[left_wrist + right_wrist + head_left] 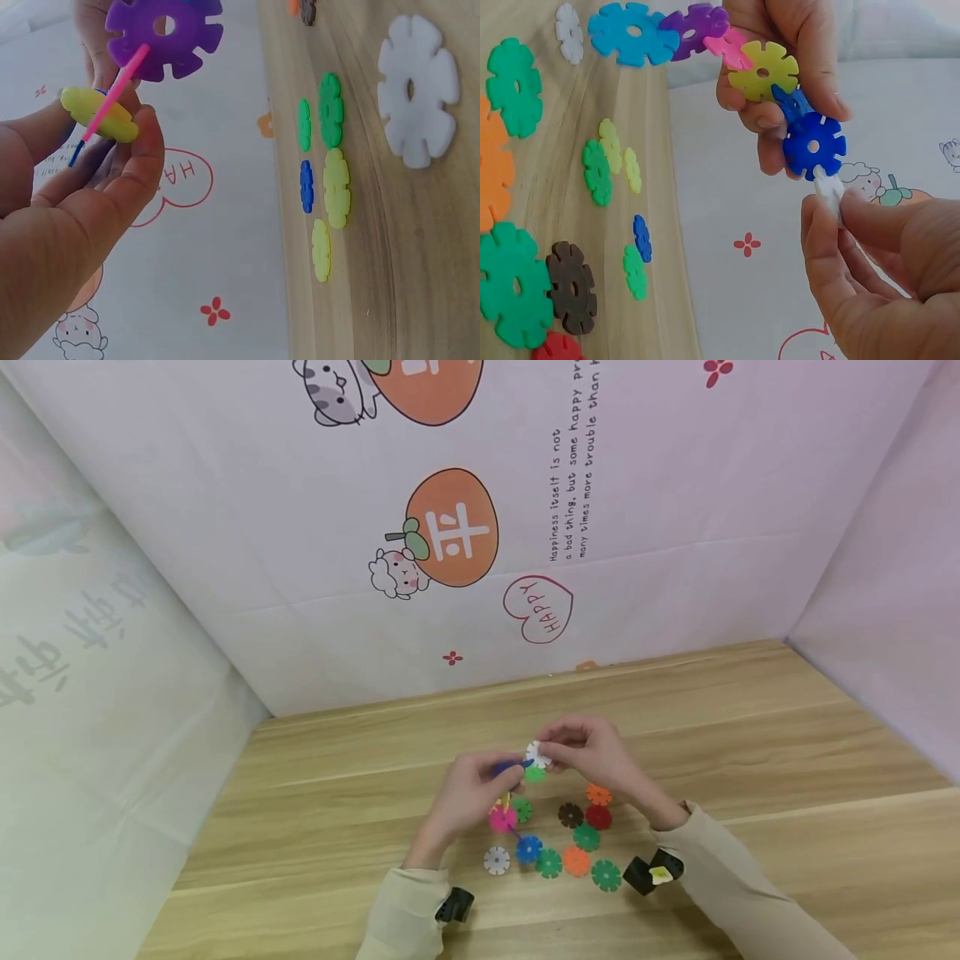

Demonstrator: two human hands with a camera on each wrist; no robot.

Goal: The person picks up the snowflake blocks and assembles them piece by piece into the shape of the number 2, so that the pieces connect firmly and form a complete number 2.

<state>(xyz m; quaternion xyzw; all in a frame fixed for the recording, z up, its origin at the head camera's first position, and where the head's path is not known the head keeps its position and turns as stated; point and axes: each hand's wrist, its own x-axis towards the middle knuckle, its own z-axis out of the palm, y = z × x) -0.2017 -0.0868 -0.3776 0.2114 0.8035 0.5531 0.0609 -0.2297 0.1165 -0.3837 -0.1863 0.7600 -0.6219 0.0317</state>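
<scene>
A chain of notched plastic snowflake discs hangs from my left hand (pixel 468 789), which grips it near the yellow disc (pixel 750 81). In the right wrist view the chain runs from a light blue disc (pixel 613 34) through a purple disc (pixel 694 39) and a pink disc (pixel 726 49) to the yellow one, then to blue discs. My right hand (pixel 600 753) pinches a white disc (pixel 829 196) between thumb and fingers. Its edge meets the dark blue end disc (pixel 815 161), with the two set crosswise. Both hands are raised above the wooden table, close together.
Loose discs lie on the table (pixel 337 827) below the hands: a white one (pixel 491 866), orange (pixel 572 867), brown (pixel 566 818), red (pixel 600 823) and several green, yellow and blue ones. A printed cloth (pixel 300 568) stands behind the table.
</scene>
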